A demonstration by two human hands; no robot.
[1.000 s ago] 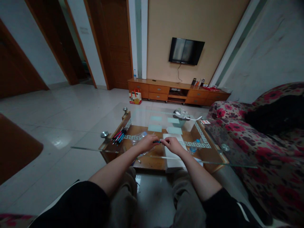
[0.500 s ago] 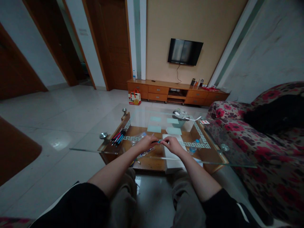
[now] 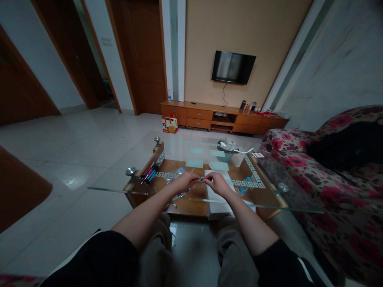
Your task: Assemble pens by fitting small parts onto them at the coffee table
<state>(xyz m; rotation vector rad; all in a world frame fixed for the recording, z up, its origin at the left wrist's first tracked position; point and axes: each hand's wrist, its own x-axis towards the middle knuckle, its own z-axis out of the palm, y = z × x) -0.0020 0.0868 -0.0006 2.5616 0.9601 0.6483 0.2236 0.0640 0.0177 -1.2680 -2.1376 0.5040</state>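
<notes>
- Now both hands together over the glass table (image 3: pixel 209 153), just above its near edge;
- Left hand (image 3: pixel 184 181) curled, fingers pinched on one end of a small blue pen (image 3: pixel 200 179);
- Right hand (image 3: pixel 217 181) curled too, fingertips pinched on the other end of the same pen; hands almost touching, pen between them, mostly hidden;
- Under the right hand, a white paper pad (image 3: pixel 220 197), flat on the table;
- Just beside the left hand, a crinkly clear plastic bag (image 3: pixel 175 174);
- Further left, near the table's corner, a bunch of pens (image 3: pixel 149 172), red, blue and black, lying side by side;
- Behind the hands, pale green squares (image 3: pixel 206 157) seen on the glass;
- At the far end of the table, a bowl (image 3: pixel 228 146) with bits in it; cannot tell what bits;
- Near the right hand, a small blue cap (image 3: pixel 243 188), blurry;
- To the right, a sofa (image 3: pixel 329 175) with red flowers, close to the table;
- Far back, a dark TV (image 3: pixel 233 67) on the wall, above a long wooden cabinet (image 3: pixel 224 117); a small paper bag (image 3: pixel 170 123) on the floor in front of it;
- Down low, knees in grey trousers and black sleeves.
</notes>
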